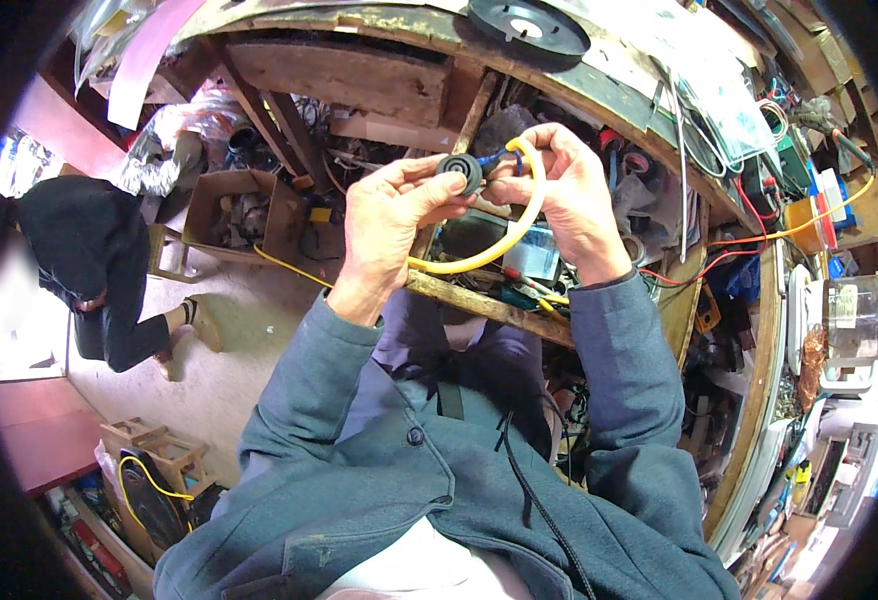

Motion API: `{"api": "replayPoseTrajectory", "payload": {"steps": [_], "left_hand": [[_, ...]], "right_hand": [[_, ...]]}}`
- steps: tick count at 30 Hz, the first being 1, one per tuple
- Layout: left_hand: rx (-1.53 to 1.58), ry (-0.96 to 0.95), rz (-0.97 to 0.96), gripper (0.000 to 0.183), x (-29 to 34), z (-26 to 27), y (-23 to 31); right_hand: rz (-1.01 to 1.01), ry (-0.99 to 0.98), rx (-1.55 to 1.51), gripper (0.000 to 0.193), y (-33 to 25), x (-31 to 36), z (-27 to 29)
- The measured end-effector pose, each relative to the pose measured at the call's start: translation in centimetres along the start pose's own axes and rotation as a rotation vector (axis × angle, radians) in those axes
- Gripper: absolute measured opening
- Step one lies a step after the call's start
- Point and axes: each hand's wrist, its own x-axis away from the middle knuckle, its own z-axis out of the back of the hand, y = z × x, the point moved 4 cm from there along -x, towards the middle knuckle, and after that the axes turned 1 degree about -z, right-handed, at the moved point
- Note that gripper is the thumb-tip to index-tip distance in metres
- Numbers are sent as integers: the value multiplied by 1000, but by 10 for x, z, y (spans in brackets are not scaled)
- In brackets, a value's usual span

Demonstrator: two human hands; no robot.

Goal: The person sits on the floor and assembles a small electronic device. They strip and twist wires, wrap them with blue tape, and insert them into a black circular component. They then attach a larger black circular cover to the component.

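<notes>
Left hand [381, 215] is pinching a black grooved disc [461, 174]; just right of it, right hand [571, 195] is holding a yellow cable [449, 267], which is looping below both grips.

Floor [244, 345] pale, greyish, 8 to 9 o'clock. Wooden bench [399, 28] arcs 11 to 2 o'clock, worn edge; plank [349, 85] and slanted leg [259, 108] below it at 11. Another wooden edge [756, 400] at 4. Pink panel [67, 125] at 10, reddish panel [44, 445] at 8. Low wood frame [174, 455] also at 8. Bright opening [21, 335] at 9, blown out, can't tell window or door. Strong glare on bench top at 1.
</notes>
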Motion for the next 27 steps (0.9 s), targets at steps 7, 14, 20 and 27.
{"api": "replayPoseTrajectory", "payload": {"steps": [7,14,20,27], "left_hand": [[1,-11,-10,35,0,0,0],[-46,-21,-5,34,-1,0,-2],[-149,-44,-11,34,-1,-1,-6],[-49,-85,-46,39,-1,-1,-10]], "right_hand": [[1,5,-23,38,0,0,-2],[37,-1,60,35,-2,0,-3],[46,-27,154,32,-3,0,1],[15,22,79,34,5,0,-4]]}}
